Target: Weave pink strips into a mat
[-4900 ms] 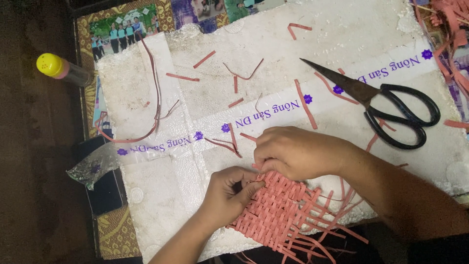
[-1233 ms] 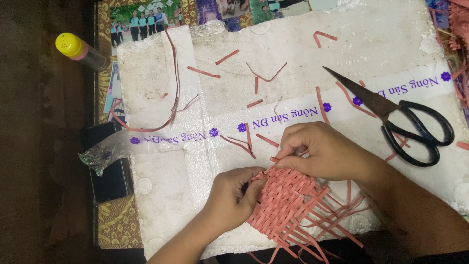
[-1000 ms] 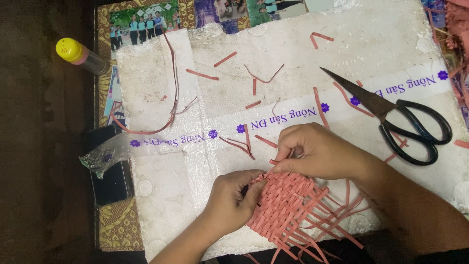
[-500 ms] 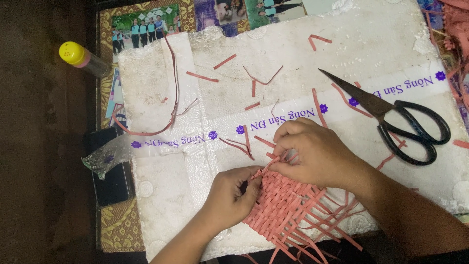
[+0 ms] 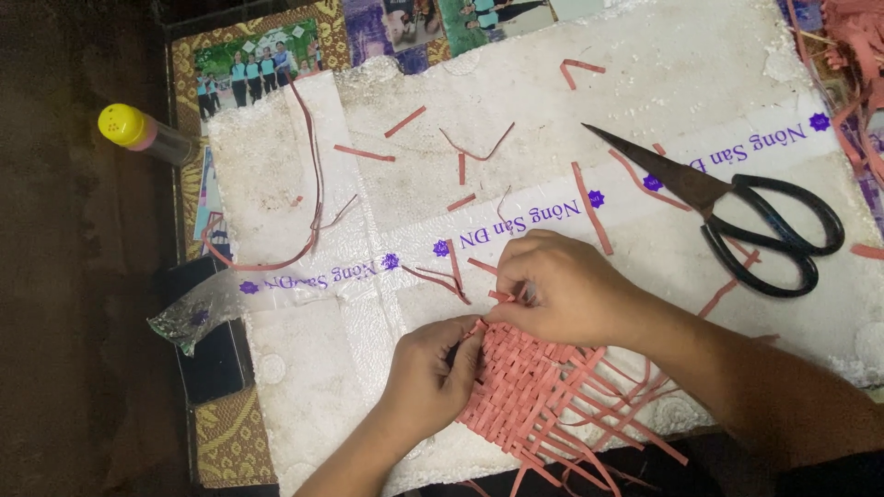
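White foam worktop (image 5: 645, 110), scraps strewn, scissors (image 5: 737, 216) at right. Pink woven mat (image 5: 529, 391) at near edge. Left hand (image 5: 428, 377) clamping mat corner; right hand (image 5: 562, 290) fingers pinched on 1 strip (image 5: 502, 296). Risk: hard tug snapping strip, loosening weave.

Work surface: white foam board (image 5: 304, 175), crumbly, taped.
Beneath: patterned table (image 5: 221, 437) with photographs (image 5: 253, 64) at far edge.
Left: dark floor.
Light: dim, warm.
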